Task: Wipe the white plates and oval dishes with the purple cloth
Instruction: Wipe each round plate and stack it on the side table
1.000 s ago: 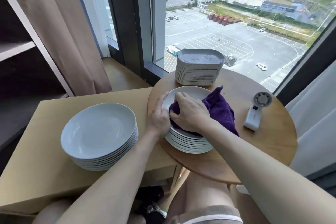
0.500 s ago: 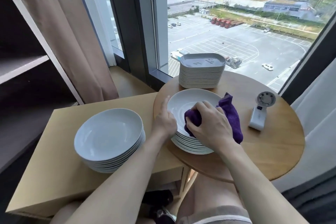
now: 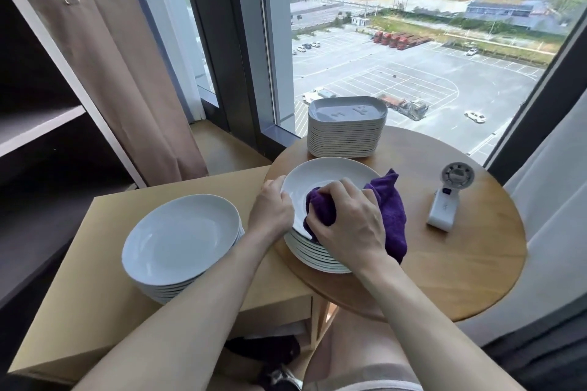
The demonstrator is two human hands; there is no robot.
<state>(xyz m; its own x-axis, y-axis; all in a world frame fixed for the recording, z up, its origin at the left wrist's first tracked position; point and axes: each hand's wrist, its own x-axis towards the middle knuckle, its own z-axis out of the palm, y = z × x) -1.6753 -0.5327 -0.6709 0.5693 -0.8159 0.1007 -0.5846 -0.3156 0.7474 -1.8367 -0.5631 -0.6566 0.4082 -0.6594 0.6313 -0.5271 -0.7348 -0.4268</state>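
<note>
At the round wooden table [image 3: 460, 263] by the window, a seated person works on the nearer stack of white plates [image 3: 317, 255]. The right hand [image 3: 346, 225] is curled tight round a bunch of the purple cloth [image 3: 390, 209] and presses it into the near side of the top plate [image 3: 324, 178]. The loose end of the cloth trails off the rim to the right. The left hand [image 3: 271, 209] grips the plate's left rim, fingers bent over the edge, steadying it.

The second stack of plates [image 3: 181, 238] sits on the lower rectangular table [image 3: 79, 311] to the left. The oval dishes [image 3: 346, 133] are piled high just behind; whether they touch the top plate I cannot tell. A handheld fan [image 3: 448, 200] lies apart to the right.

Risks, as I judge them:
- The worked stack stands near the table's left edge, so a hard stroke that way could slide the pile off.
- The top plate looks slightly tipped, and a slack left grip would let it skate.
- A long stroke away from the person could knock the tall dish pile.
- The trailing cloth may snag a rim.
</note>
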